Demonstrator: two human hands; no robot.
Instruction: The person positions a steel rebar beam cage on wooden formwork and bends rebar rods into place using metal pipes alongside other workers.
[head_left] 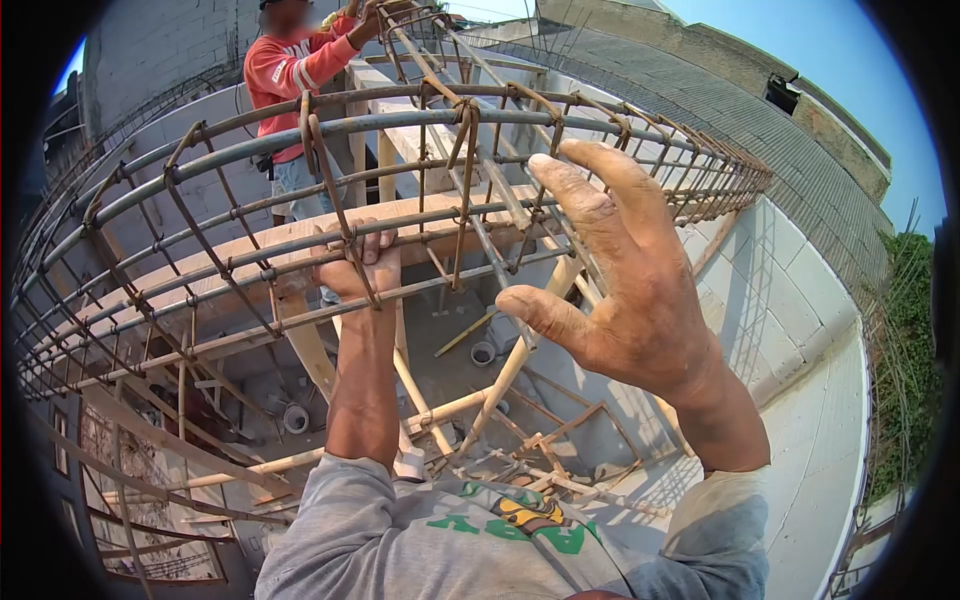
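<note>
A long cage of steel bars with bent stirrups (400,118) crosses the view. My left hand (355,262) reaches behind its lower bars, and its fingers are bent over the edge of a wooden board (430,214). My right hand (610,260) is raised in front of the cage, with the fingers spread and nothing held in them. Between the hands, loose-ended bars (505,195) slant down through the cage, close to the right fingertips. I cannot tell whether the right fingertips touch a bar.
A co-worker in a red top (290,75) stands beyond the cage at the upper left, hands on the bars. Bamboo poles (500,395) and buckets (483,352) are far below. A white block wall (800,330) and a tiled roof (700,100) lie to the right.
</note>
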